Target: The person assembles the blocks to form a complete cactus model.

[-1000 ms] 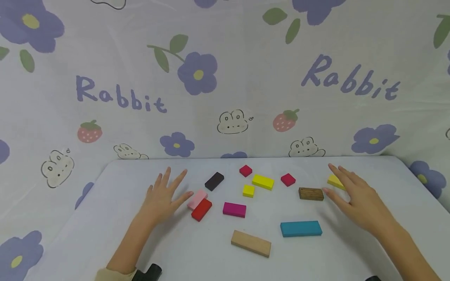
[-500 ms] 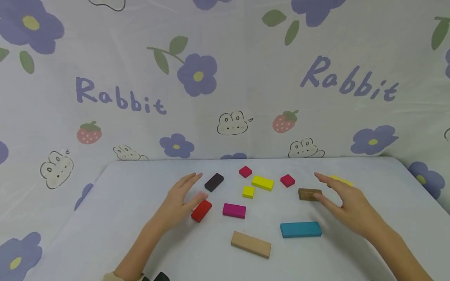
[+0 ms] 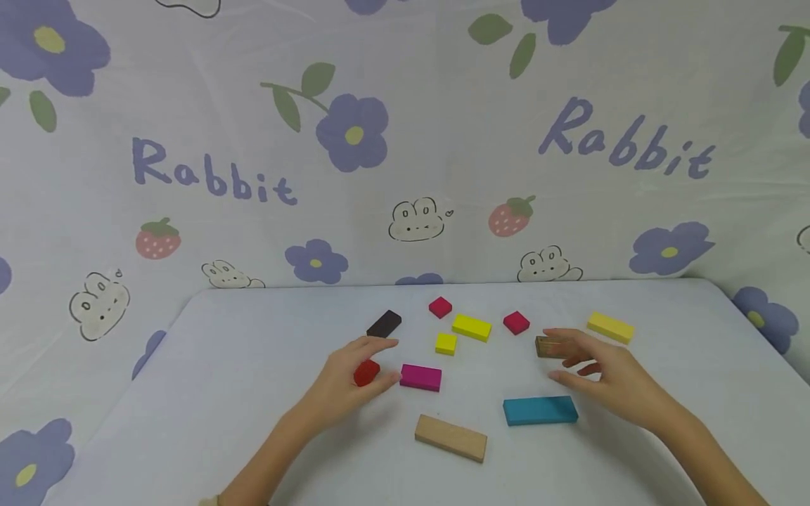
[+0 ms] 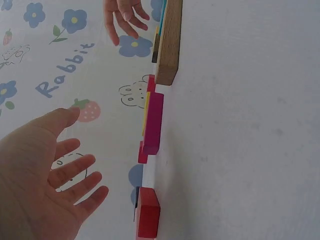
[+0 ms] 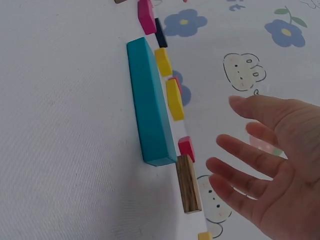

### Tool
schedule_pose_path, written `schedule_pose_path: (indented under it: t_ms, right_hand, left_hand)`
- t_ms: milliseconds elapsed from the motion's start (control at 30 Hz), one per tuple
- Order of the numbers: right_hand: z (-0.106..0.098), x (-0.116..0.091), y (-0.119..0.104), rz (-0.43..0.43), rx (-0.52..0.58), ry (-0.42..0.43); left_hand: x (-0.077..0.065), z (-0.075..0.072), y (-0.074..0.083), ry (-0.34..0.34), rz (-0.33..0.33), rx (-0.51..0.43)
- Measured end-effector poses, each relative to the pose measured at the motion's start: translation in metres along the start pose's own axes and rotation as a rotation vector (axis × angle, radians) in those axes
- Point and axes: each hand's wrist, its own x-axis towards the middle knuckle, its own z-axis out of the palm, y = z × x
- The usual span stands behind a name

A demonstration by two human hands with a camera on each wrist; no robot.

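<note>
My left hand (image 3: 344,386) hovers with spread, relaxed fingers over a red block (image 3: 365,373), partly covering it. A pink block beside the red one is hidden behind this hand in the head view. The thumb tip comes close to a magenta block (image 3: 420,377). In the left wrist view nothing lies in the left hand (image 4: 45,175). My right hand (image 3: 616,383) is held above the table, fingers loosely bent and holding nothing. Its fingers overlap a dark-grained brown wooden block (image 3: 544,347). A long teal block (image 3: 541,410) lies just left of and below that hand.
The white table (image 3: 209,393) also bears a plain wooden block (image 3: 451,438), a black block (image 3: 384,324), a small yellow block (image 3: 446,344), longer yellow blocks (image 3: 471,327) and small red blocks (image 3: 516,322). Behind stands a patterned cloth (image 3: 354,211).
Both hands have moved inward: the left to the right over the red and pink blocks, the right to the left over the brown block. The blocks stay put.
</note>
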Motion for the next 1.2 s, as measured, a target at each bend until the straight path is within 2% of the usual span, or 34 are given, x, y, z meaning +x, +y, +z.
schedule_pose_path:
  t_ms: [100,267,367,467,633,767,900,1200]
  right_hand:
    - [0.001,0.0,0.002,0.03,0.067,-0.087]
    - [0.0,-0.001,0.009,0.019,0.146,-0.211]
    - [-0.001,-0.001,0.013,0.006,0.173,-0.261]
    - [-0.001,-0.001,0.016,0.013,0.195,-0.293]
    - [0.0,-0.001,0.02,0.034,0.223,-0.33]
    - [0.001,-0.002,0.021,0.044,0.229,-0.348]
    - [0.001,-0.002,0.02,0.062,0.236,-0.365]
    - [0.001,-0.003,0.017,0.135,0.309,-0.473]
  left_hand:
    - [-0.001,0.004,0.0,-0.041,0.061,-0.084]
    - [-0.002,0.01,0.002,-0.174,0.031,-0.232]
    - [-0.003,0.015,0.002,-0.254,0.016,-0.273]
    - [-0.004,0.02,0.001,-0.327,0.034,-0.295]
    - [-0.006,0.028,0.001,-0.418,0.028,-0.341]
    - [-0.007,0.031,0.002,-0.461,0.012,-0.363]
    - [-0.007,0.033,0.004,-0.47,0.012,-0.376]
    - [-0.007,0.033,0.006,-0.525,-0.045,-0.375]
